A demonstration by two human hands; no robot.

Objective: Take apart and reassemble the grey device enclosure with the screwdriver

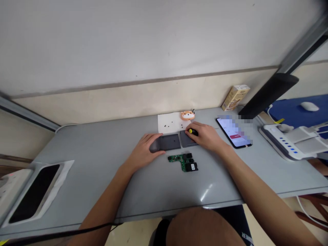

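My left hand [144, 149] grips the rounded left end of a dark grey plastic casing [169, 142] between thumb and fingers, flat on the desk. My right hand [207, 136] is closed around a small screwdriver [194, 132] with a black and yellow handle. Its tip is hidden. Beneath that hand lies a second dark grey casing piece [186, 141], close beside the first, with a row of slots along its near edge. A green circuit board [182, 160] with black connectors rests on the desk nearer to me.
Behind the casing, white paper [162, 120] carries several tiny dark screws [165, 126] and an orange animal-face case [188, 115]. To the right are a lit phone [234, 133], a carton [235, 98], a black cylinder [269, 95] and a power strip [278, 141]. A dark-screened device [36, 193] lies left.
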